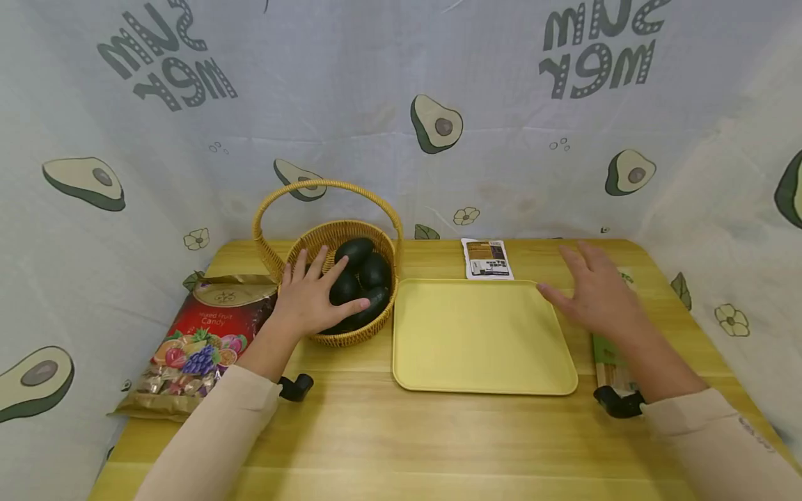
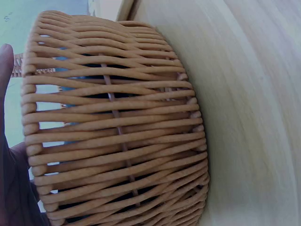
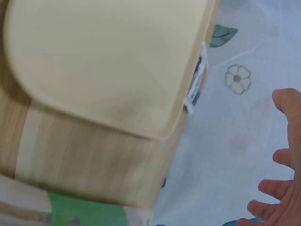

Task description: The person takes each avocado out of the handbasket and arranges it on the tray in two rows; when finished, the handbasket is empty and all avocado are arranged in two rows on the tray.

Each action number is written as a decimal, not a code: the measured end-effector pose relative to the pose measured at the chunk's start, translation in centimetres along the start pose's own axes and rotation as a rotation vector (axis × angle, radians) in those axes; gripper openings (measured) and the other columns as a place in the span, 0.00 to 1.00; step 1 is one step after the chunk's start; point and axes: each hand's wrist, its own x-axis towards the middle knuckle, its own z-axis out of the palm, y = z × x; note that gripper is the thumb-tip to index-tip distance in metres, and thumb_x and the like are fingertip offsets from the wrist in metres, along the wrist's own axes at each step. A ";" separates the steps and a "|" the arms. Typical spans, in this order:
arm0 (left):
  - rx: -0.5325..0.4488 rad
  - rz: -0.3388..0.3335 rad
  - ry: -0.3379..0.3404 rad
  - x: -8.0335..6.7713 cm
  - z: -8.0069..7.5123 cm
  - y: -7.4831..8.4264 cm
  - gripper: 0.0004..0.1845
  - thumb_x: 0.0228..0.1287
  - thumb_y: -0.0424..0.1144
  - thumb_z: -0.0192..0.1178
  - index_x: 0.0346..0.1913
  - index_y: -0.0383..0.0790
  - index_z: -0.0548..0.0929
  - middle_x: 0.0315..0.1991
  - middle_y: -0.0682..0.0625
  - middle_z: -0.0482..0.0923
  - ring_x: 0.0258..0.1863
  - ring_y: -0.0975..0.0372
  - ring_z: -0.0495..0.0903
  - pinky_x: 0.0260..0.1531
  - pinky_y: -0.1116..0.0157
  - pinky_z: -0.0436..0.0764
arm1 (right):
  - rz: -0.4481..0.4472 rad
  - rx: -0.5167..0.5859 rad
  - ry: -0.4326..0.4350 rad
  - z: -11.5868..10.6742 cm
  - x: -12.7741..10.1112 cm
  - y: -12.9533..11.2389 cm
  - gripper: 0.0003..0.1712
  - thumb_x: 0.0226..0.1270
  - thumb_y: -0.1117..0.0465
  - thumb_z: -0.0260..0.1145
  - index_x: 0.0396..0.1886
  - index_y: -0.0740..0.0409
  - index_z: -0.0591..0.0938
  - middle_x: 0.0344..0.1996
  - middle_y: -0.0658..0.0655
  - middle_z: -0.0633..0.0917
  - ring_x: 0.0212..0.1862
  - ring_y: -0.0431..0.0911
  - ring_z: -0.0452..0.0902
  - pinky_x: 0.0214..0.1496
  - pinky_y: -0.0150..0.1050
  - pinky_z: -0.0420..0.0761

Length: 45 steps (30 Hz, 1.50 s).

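Note:
Over the left side of a wicker basket, my left hand is spread with its fingers straight and grips nothing. Several dark green oval fruits, like avocados, lie in the basket, partly covered by that hand. The left wrist view is filled by the woven basket wall, with part of the hand at the left edge. My right hand hovers with fingers apart by the right back corner of a yellow tray. Nothing lies on the tray, and nothing is in that hand.
A red and gold bag of mixed fruit candy lies left of the basket. Behind the tray is a small white and brown packet. A green and pale package lies partly under my right arm. A printed curtain encloses the table.

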 end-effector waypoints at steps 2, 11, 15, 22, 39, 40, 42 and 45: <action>-0.019 0.002 0.013 -0.2 0.0 0.0 0.55 0.57 0.85 0.43 0.83 0.61 0.50 0.85 0.43 0.37 0.82 0.38 0.34 0.76 0.34 0.38 | -0.012 0.023 0.009 -0.3 -0.1 -1.0 0.52 0.73 0.39 0.62 0.80 0.67 0.54 0.76 0.80 0.53 0.73 0.78 0.50 0.69 0.76 0.57; -0.110 0.026 0.137 -1.7 0.1 0.1 0.51 0.60 0.78 0.53 0.82 0.57 0.57 0.84 0.41 0.42 0.81 0.35 0.39 0.75 0.32 0.41 | -0.091 0.161 0.086 -0.5 -0.5 -5.2 0.45 0.71 0.48 0.68 0.78 0.63 0.61 0.76 0.74 0.60 0.73 0.75 0.57 0.66 0.75 0.63; -0.189 0.016 0.220 -2.5 0.1 -0.1 0.46 0.63 0.71 0.58 0.80 0.55 0.60 0.83 0.40 0.47 0.80 0.34 0.44 0.73 0.31 0.47 | -0.124 0.219 0.109 -0.1 -0.6 -7.2 0.41 0.71 0.51 0.68 0.77 0.62 0.65 0.75 0.72 0.64 0.72 0.73 0.61 0.66 0.73 0.66; -0.416 -0.080 0.346 -4.0 1.1 -0.7 0.40 0.68 0.62 0.60 0.79 0.54 0.63 0.83 0.44 0.45 0.80 0.39 0.42 0.68 0.28 0.57 | -0.205 0.348 0.118 0.4 -0.4 -10.6 0.36 0.72 0.53 0.67 0.76 0.57 0.67 0.74 0.65 0.68 0.74 0.65 0.62 0.70 0.69 0.66; -0.987 -0.195 0.675 -4.5 5.1 -1.7 0.28 0.72 0.37 0.61 0.72 0.37 0.70 0.81 0.38 0.44 0.80 0.44 0.49 0.76 0.38 0.53 | -0.388 0.638 -0.015 4.0 2.1 -20.2 0.32 0.71 0.54 0.68 0.72 0.56 0.73 0.67 0.58 0.76 0.68 0.54 0.74 0.67 0.52 0.78; -1.007 -0.208 0.675 -4.4 5.2 -1.7 0.28 0.72 0.37 0.61 0.72 0.37 0.70 0.81 0.38 0.44 0.80 0.44 0.49 0.76 0.38 0.53 | -0.400 0.649 -0.025 4.3 2.3 -20.7 0.32 0.71 0.55 0.69 0.71 0.56 0.73 0.67 0.58 0.76 0.69 0.54 0.74 0.67 0.52 0.78; -1.040 -0.236 0.672 -4.3 5.5 -1.8 0.27 0.73 0.38 0.60 0.72 0.37 0.70 0.81 0.37 0.45 0.81 0.44 0.49 0.76 0.39 0.54 | -0.416 0.668 -0.054 4.7 2.6 -21.8 0.31 0.71 0.55 0.69 0.71 0.57 0.74 0.67 0.58 0.77 0.68 0.55 0.74 0.67 0.52 0.78; -1.068 -0.268 0.660 -4.2 6.1 -1.8 0.26 0.74 0.39 0.59 0.71 0.36 0.71 0.81 0.38 0.46 0.81 0.44 0.49 0.77 0.40 0.54 | -0.431 0.675 -0.096 5.4 3.0 -23.3 0.31 0.71 0.54 0.68 0.70 0.57 0.74 0.66 0.59 0.77 0.64 0.56 0.76 0.65 0.53 0.79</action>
